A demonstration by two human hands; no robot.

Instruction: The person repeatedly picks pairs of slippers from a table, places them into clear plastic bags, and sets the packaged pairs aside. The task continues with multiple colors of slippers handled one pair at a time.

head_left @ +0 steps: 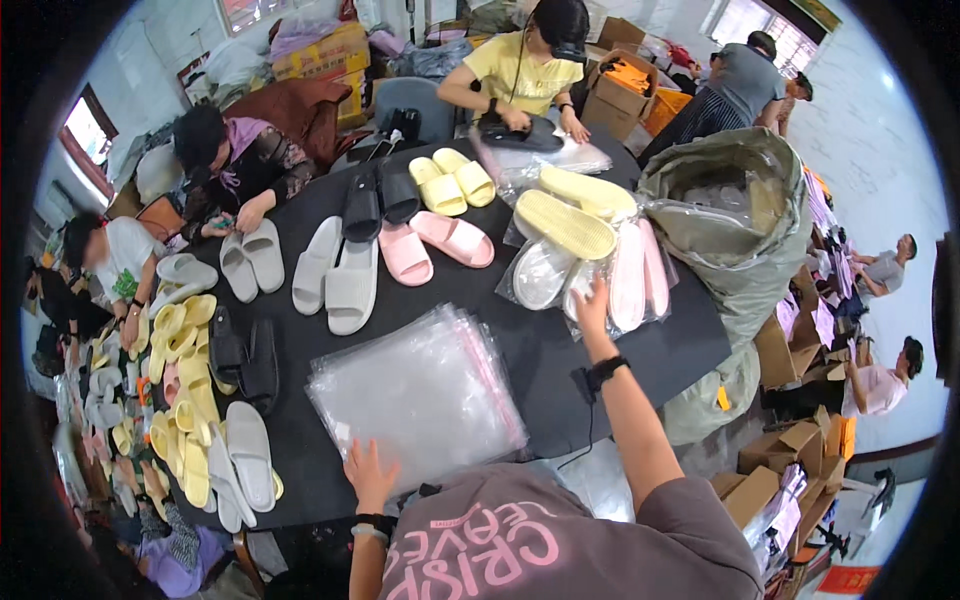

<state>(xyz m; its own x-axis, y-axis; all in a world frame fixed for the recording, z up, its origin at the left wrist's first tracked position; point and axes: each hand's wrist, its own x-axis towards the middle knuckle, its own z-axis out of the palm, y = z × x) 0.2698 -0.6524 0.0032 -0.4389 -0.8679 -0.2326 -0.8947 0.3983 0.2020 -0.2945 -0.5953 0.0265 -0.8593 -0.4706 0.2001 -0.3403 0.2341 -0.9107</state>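
Note:
My left hand (370, 474) rests with spread fingers at the near left edge of a stack of clear plastic bags (415, 390) on the black-covered table (480, 310). Farther to the right, my right hand (592, 308) reaches out with fingers extended onto a pile of slippers in clear bags. Pale grey bagged slippers (538, 274) lie just left of its fingertips, and pink bagged slippers (628, 278) lie beside it on the right. Yellow slippers (565, 223) lie soles up on top of the pile, farther away. Neither hand grips anything that I can see.
Loose grey slippers (352, 287), pink slippers (452, 238), yellow slippers (440, 190) and black slippers (362, 207) stand beyond the bags. More slippers crowd the left side. A large green sack (720, 260) stands at the right edge. A co-worker in yellow (520, 75) handles a dark slipper opposite.

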